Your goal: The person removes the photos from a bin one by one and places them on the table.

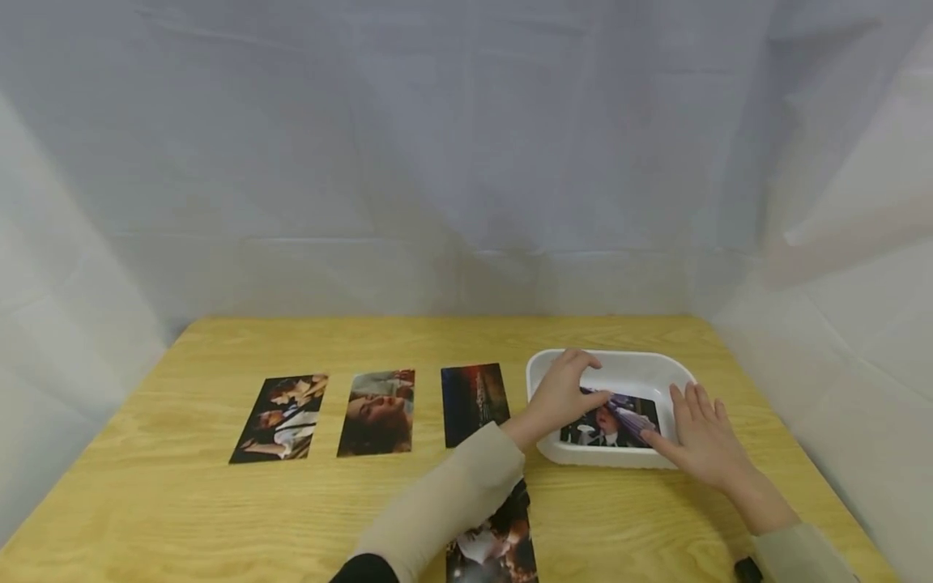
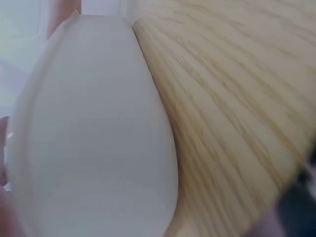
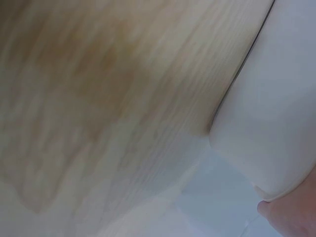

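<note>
My left hand (image 1: 561,393) curls its fingers over the far left rim of the white tray (image 1: 623,366), thumb reaching in toward the photo (image 1: 611,421) lying inside it; I read this as a grip on the tray's edge. My right hand (image 1: 700,437) lies flat with straight fingers along the tray's right side, fingertips touching the rim near the photo's corner, holding nothing. The tray sits on the wooden table (image 1: 219,502), toward its right half, and the photo rests on the tray floor, tilted slightly.

What could go wrong: the tray looks light, and pressure on one rim could tip or slide it, letting the photo slip out. The glossy print may cling flat to the floor, so a fingertip could crease a corner or smear it.

Further out, three prints (image 1: 379,411) lie in a row to the tray's left, well apart from each other, and another print (image 1: 492,544) lies near the table's front edge, partly under my left sleeve.

I can read no writing, brand or label anywhere; both wrist views are too blurred and close.
</note>
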{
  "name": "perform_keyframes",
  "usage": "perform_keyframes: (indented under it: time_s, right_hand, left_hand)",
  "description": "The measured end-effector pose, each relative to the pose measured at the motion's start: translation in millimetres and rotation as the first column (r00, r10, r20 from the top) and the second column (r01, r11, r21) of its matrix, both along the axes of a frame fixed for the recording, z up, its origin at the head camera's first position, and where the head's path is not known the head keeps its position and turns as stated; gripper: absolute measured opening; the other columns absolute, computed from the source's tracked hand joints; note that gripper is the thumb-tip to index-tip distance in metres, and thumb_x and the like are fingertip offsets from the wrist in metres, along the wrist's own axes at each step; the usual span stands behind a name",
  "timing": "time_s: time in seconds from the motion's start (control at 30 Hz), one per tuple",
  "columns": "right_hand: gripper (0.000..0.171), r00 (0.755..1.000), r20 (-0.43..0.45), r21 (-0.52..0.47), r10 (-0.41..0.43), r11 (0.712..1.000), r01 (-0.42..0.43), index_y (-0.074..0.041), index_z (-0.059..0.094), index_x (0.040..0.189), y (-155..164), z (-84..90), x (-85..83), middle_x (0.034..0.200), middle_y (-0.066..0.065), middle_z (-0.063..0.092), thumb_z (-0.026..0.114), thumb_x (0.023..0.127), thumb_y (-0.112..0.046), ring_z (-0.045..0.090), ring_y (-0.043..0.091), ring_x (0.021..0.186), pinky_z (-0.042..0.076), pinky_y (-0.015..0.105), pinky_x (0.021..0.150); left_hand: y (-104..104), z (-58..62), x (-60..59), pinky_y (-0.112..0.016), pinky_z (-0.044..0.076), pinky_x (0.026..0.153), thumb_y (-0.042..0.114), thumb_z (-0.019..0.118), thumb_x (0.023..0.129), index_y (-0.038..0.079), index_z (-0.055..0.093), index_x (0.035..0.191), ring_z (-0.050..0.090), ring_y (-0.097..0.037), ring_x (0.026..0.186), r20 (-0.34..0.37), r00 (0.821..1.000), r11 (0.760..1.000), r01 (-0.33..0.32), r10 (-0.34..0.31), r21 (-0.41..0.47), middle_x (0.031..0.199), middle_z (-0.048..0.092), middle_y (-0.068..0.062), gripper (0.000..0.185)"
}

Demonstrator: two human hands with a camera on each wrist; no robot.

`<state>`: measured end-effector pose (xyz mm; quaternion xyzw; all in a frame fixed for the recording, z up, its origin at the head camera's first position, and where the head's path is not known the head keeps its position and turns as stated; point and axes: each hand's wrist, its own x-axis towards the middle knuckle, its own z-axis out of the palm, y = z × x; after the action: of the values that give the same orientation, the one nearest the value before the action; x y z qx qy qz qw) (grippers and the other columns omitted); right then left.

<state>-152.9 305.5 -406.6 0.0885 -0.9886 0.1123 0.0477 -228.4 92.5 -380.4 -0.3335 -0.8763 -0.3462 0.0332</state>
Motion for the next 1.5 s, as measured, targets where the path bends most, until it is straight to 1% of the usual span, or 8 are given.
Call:
perform_keyframes:
  time_s: [0.2, 0.33, 0.53, 0.73, 0.87, 1.07, 1.27, 1.5]
  right_hand:
    - [0.088, 1.0, -0.005, 0.012, 0.003, 1.0, -0.003, 0.02, 0.016, 0.13, 1, -0.9, -0.7, 0.131, 0.043, 0.01, 0.044, 0.086, -0.052, 0.005, 0.051, 0.123, 0.0, 0.061, 0.095]
    - [0.089, 1.0, 0.005, 0.013, -0.002, 1.0, 0.002, 0.02, 0.015, 0.13, 2, -1.1, -0.7, 0.131, 0.043, 0.01, 0.044, 0.086, -0.052, 0.005, 0.051, 0.123, 0.001, 0.061, 0.095]
    - [0.089, 1.0, 0.006, 0.017, -0.002, 1.0, 0.002, 0.02, 0.015, 0.13, 3, 0.0, -1.6, 0.131, 0.043, 0.011, 0.043, 0.086, -0.052, 0.007, 0.051, 0.123, 0.002, 0.061, 0.095]
    - [0.088, 1.0, 0.002, 0.026, -0.004, 1.0, 0.004, 0.02, 0.017, 0.13, 3, 1.5, -1.3, 0.13, 0.043, 0.011, 0.044, 0.086, -0.052, 0.009, 0.052, 0.122, 0.004, 0.061, 0.095]
    - [0.088, 1.0, -0.003, 0.026, -0.002, 1.0, 0.002, 0.02, 0.018, 0.13, 2, 1.3, -0.4, 0.13, 0.043, 0.013, 0.045, 0.086, -0.052, 0.01, 0.052, 0.122, 0.004, 0.061, 0.095]
    - [0.088, 1.0, 0.003, 0.016, 0.003, 1.0, -0.003, 0.019, 0.016, 0.13, 1, 1.1, -0.1, 0.131, 0.043, 0.011, 0.044, 0.086, -0.052, 0.008, 0.052, 0.122, 0.002, 0.06, 0.095]
    - [0.088, 1.0, 0.008, 0.003, 0.003, 1.0, -0.003, 0.019, 0.016, 0.13, 2, 0.7, -0.1, 0.131, 0.043, 0.01, 0.045, 0.086, -0.051, 0.007, 0.052, 0.123, 0.002, 0.06, 0.095]
    - [0.088, 1.0, 0.006, 0.009, 0.0, 1.0, -0.001, 0.019, 0.018, 0.13, 1, 1.3, 0.1, 0.131, 0.043, 0.011, 0.046, 0.085, -0.051, 0.009, 0.051, 0.123, 0.003, 0.06, 0.095]
  left_hand:
    - [20, -7.1, -4.7, -0.021, 0.036, 0.088, 0.036, 0.064, 0.08, 0.012, 0.051, 0.119, 0.043, -0.013, 0.111, 0.002, 0.998, 0.989, -0.059, 0.06, -0.135, 0.121, 0.045, -0.003, 0.047]
    - [29, -15.3, -7.7, -0.021, 0.036, 0.088, 0.039, 0.065, 0.078, 0.014, 0.049, 0.122, 0.04, -0.012, 0.113, -0.002, 0.996, 0.966, -0.089, 0.091, -0.243, 0.126, 0.041, -0.002, 0.053]
    - [33, -21.2, -10.4, -0.033, 0.039, 0.087, 0.042, 0.067, 0.075, 0.014, 0.045, 0.125, 0.037, -0.012, 0.115, 0.044, 0.992, 0.929, -0.092, 0.115, -0.358, 0.129, 0.038, 0.0, 0.061]
    - [35, -25.7, -11.6, -0.046, 0.033, 0.092, 0.053, 0.066, 0.071, 0.013, 0.042, 0.127, 0.031, -0.013, 0.121, 0.05, 0.989, 0.853, -0.093, 0.138, -0.513, 0.132, 0.036, -0.001, 0.073]
    - [35, -28.4, -10.6, -0.048, 0.032, 0.091, 0.059, 0.062, 0.07, 0.014, 0.043, 0.127, 0.026, -0.012, 0.124, 0.053, 0.988, 0.803, -0.086, 0.145, -0.59, 0.134, 0.033, 0.0, 0.074]
    - [34, -30.2, -8.8, -0.048, 0.03, 0.092, 0.062, 0.059, 0.07, 0.019, 0.043, 0.129, 0.029, -0.012, 0.122, 0.112, 0.976, 0.757, -0.072, 0.189, -0.649, 0.132, 0.037, 0.003, 0.075]
    - [33, -28.5, -5.8, -0.044, 0.031, 0.09, 0.059, 0.064, 0.067, 0.02, 0.045, 0.125, 0.037, -0.012, 0.114, 0.116, 0.975, 0.735, -0.063, 0.191, -0.675, 0.122, 0.044, 0.005, 0.072]
    - [32, -25.8, -4.1, -0.04, 0.035, 0.082, 0.058, 0.07, 0.062, 0.02, 0.049, 0.119, 0.041, -0.013, 0.105, 0.072, 0.977, 0.739, -0.101, 0.199, -0.666, 0.111, 0.046, 0.003, 0.071]
